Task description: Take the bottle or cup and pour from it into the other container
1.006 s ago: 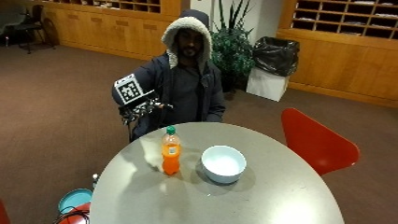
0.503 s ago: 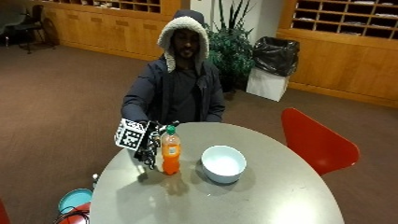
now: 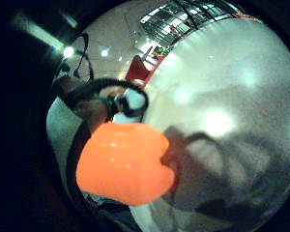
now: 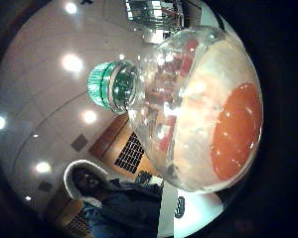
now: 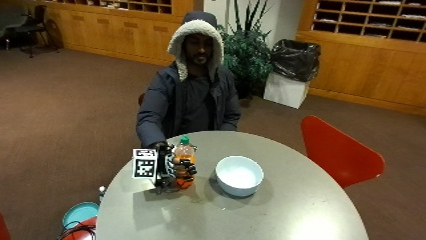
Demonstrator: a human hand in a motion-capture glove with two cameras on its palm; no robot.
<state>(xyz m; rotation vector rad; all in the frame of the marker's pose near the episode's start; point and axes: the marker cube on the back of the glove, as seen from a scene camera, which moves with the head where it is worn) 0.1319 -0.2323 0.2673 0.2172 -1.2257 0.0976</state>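
An orange soda bottle (image 5: 184, 161) with a green cap (image 5: 184, 140) stands upright on the round grey table (image 5: 286, 215), on the side nearest the seated person. My gloved right hand (image 5: 168, 170) is at the bottle's side, its fingers (image 5: 187, 170) curled round the lower half. A white bowl (image 5: 239, 175) sits on the table just beside the bottle, apart from it and with nothing in it that I can see. In the thumb side palm view the bottle (image 4: 198, 114) fills the picture, cap (image 4: 107, 84) on. The little finger side view shows the bottle's orange base (image 3: 123, 162) over the table (image 3: 227, 121).
A red chair (image 5: 339, 150) stands at the table's far side from my hand. A teal round object (image 5: 81, 215) lies low beside the table edge near the hand. The person's other hand is out of sight.
My hand came down from chest height to the table and closed round the bottle. The bottle and bowl have not moved.
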